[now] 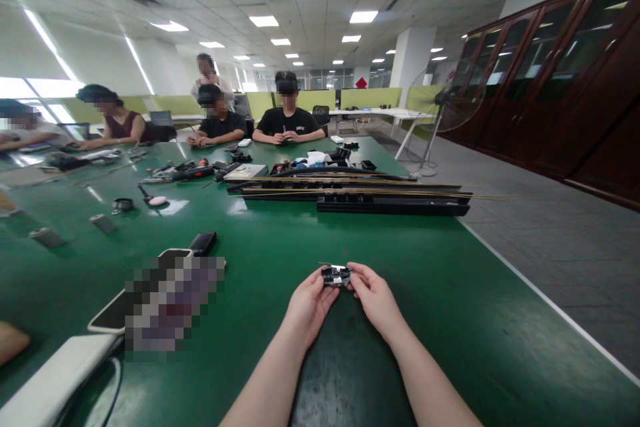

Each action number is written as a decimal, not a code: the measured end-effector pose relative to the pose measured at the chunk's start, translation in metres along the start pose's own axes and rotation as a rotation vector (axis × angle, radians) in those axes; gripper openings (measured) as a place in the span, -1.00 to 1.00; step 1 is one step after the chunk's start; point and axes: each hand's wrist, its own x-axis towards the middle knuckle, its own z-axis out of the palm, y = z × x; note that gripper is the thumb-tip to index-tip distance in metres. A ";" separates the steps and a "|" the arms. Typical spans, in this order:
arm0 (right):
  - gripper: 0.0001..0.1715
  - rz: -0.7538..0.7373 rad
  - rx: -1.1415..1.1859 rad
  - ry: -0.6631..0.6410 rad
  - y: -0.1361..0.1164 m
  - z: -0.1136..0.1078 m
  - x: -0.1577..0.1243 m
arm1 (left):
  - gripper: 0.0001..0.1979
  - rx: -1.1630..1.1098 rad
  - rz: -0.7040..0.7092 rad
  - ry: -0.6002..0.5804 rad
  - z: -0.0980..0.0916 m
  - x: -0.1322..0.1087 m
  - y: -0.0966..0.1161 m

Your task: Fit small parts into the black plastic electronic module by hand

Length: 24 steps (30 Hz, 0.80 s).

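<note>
While we look down over the green table [430,307], we find both hands at one small black part [336,276] near the middle of the lower half of the view. We note the left hand [311,303] grasping its left end, thumb on the near face and fingers beneath; the right hand [373,292] pinches its right end between thumb and fingertips. We see pale patches on the part and a thin strand at its upper left; finer detail is too small to read. Whether it touches the tabletop we cannot tell. Beyond the hands, well apart from them, we record long black rails [395,205] lying crosswise, with thin yellowish rods [360,193] along them. To the left we log a white-edged dark object [113,312] with a small black case [203,243] at its far end, and a white block [55,380] nearer us beside a cable [118,380]. Farther left stand two grey cylinders [103,223]. Across the table we observe a person in a black T-shirt [289,125], seated, hands together, and at right, on the floor, a standing fan [440,99] before dark red cabinets [540,73].
</note>
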 end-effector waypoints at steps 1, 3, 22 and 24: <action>-0.62 -0.026 -0.046 -0.010 0.002 0.000 0.000 | -0.74 0.037 0.008 0.033 0.000 -0.002 0.001; -0.64 -0.063 -0.118 -0.039 0.006 0.000 0.001 | -0.72 0.163 0.023 0.097 -0.001 -0.005 0.002; -0.69 -0.117 -0.581 -0.052 -0.020 0.004 -0.019 | -0.45 1.041 0.364 0.495 -0.058 -0.016 0.090; -0.70 -0.119 -0.571 -0.048 -0.019 0.004 -0.018 | -0.42 1.112 0.397 0.586 -0.068 -0.014 0.107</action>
